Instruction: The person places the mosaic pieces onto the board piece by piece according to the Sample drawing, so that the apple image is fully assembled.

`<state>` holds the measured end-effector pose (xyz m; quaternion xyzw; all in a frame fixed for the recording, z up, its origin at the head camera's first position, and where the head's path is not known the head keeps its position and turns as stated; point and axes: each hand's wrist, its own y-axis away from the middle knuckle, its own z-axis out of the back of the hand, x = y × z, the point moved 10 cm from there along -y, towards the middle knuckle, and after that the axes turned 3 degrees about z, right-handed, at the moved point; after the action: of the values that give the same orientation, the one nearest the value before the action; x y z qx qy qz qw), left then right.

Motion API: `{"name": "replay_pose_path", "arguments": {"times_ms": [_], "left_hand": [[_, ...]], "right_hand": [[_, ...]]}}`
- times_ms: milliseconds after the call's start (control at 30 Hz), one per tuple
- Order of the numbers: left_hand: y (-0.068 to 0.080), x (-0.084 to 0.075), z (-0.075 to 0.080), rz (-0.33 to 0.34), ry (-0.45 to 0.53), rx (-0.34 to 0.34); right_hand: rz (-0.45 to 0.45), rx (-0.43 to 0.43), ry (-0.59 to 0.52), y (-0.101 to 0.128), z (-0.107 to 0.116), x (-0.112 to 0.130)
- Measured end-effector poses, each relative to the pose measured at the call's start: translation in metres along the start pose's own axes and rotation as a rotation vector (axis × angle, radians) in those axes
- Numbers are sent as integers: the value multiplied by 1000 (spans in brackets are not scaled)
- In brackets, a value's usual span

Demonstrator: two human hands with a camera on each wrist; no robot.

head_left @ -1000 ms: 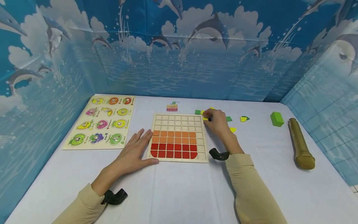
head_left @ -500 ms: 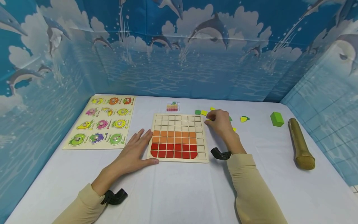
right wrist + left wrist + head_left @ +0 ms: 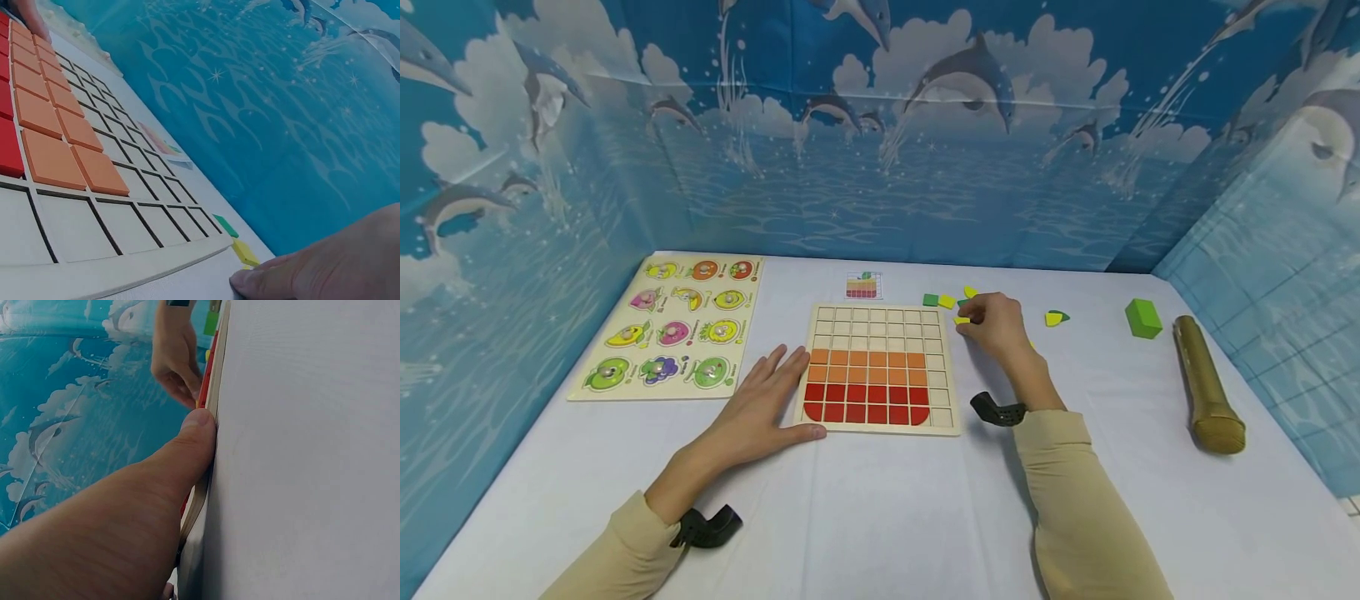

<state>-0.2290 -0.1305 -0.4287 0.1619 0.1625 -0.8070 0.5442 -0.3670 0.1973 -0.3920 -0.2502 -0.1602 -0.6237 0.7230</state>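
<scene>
A wooden grid board [image 3: 880, 329] lies in the middle of the white table, its lower rows filled with red tiles [image 3: 865, 412] and orange tiles [image 3: 865, 367]. My left hand [image 3: 760, 408] rests flat at the board's left edge, thumb [image 3: 194, 434] against the board's front edge [image 3: 215, 381]. My right hand [image 3: 967, 321] is just off the board's upper right corner, fingers curled, pinching a small yellow tile [image 3: 960, 320]. Loose green [image 3: 931, 300] and yellow [image 3: 947, 302] tiles lie beside it. The right wrist view shows the board [image 3: 125, 219], my thumb [image 3: 325, 262] and a yellow tile [image 3: 245, 252].
A fruit peg puzzle [image 3: 673, 325] lies at the left. A small picture card [image 3: 863, 286] sits behind the board. To the right are a yellow-and-green piece [image 3: 1055, 318], a green block [image 3: 1142, 319] and a gold cylinder [image 3: 1206, 383]. Blue dolphin walls enclose the table.
My right hand has shifted a little right and away from the loose tiles, and the small yellow tile has moved with its fingertips. The left hand has stayed still.
</scene>
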Motion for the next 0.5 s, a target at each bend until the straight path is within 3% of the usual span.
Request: {"name": "replay_pose_path", "arguments": {"times_ms": [500], "left_hand": [[1,0,0,4,9,4]], "right_hand": [[83,-26,-15,-1,3,14]]}}
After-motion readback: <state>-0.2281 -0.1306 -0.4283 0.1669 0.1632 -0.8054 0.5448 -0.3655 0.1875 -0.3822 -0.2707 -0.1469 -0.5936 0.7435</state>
